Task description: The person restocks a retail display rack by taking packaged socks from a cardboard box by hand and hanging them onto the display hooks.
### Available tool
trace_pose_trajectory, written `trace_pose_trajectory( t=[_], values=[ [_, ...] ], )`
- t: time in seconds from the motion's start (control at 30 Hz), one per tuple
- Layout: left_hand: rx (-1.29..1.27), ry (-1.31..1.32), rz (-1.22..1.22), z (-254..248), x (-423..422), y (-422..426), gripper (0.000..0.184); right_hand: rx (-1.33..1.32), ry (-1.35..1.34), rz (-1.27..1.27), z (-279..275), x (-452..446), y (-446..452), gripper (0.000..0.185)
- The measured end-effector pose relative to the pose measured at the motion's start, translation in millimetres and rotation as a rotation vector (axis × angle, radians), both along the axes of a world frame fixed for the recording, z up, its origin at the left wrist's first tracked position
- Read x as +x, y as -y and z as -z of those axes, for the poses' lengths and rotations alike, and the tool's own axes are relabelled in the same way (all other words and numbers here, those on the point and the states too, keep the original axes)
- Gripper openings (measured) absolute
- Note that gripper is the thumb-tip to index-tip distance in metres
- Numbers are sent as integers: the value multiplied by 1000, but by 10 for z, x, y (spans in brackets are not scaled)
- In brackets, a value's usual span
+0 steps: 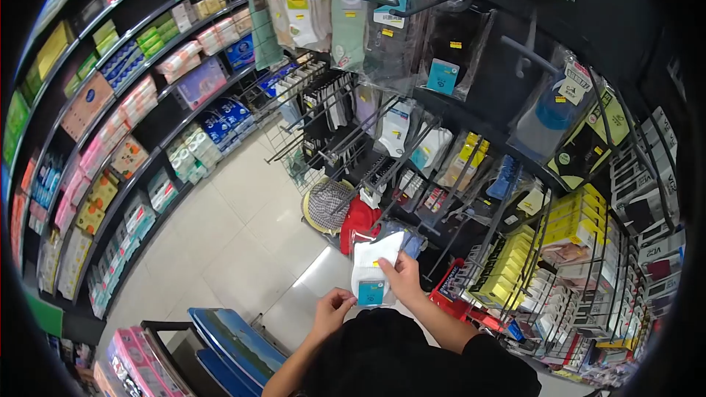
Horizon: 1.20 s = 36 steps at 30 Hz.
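A clear packet of white socks (pixel 373 260) with a teal label and a small yellow tag is in front of me. My right hand (pixel 404 279) grips its right side, the thumb lying across the front. At the lower left edge of the packet, the fingers of my left hand (pixel 334 310) are pinched together on the plastic. Just behind the packet are a red cap (pixel 358 225) and a checked hat with a yellow brim (pixel 326 206).
Packaged socks (pixel 398 127) hang from metal hooks ahead. Yellow boxes (pixel 503 267) fill a wire rack on my right. Shelves of tissue packs (pixel 118 129) curve along the left, past a tiled floor (pixel 228 239). Blue boards (pixel 235 345) stand at lower left.
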<state>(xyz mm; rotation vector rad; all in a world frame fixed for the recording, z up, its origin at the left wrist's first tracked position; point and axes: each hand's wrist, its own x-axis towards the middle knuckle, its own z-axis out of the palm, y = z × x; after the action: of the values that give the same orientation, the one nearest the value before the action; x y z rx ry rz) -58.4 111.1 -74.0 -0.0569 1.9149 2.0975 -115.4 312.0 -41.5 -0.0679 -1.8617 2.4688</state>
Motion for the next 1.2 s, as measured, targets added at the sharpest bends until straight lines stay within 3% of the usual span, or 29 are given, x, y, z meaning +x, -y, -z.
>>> trace_pose_trajectory(
  t=[0.4, 0.57, 0.67, 0.73, 0.83, 0.93, 1.07, 1.2],
  values=[
    [48, -33, 122, 134, -1058, 168, 11, 108, -123, 335, -7, -620, 193, 26],
    [26, -42, 286, 81, -1667, 322, 14, 207, -64, 524, -102, -917, 313, 24],
    [66, -96, 425, 138, -2006, 390, 16, 335, 17, 564, 338, -1072, 151, 19],
    [34, -119, 490, 93, -2200, 417, 17, 184, -26, 599, 42, -1183, 233, 13],
    [-13, -195, 594, 66, -2480, 418, 20, 386, 118, 639, 89, -1274, 173, 10],
    [-54, -280, 687, 82, -2749, 382, 22, 391, 122, 652, 186, -1426, 109, 22],
    [-198, -424, 825, -74, -3076, 307, 23, 520, 159, 659, 263, -1590, 4, 24],
    [-196, -400, 878, -78, -3336, 257, 17, 530, 34, 783, 452, -1794, -122, 29]
  ],
)
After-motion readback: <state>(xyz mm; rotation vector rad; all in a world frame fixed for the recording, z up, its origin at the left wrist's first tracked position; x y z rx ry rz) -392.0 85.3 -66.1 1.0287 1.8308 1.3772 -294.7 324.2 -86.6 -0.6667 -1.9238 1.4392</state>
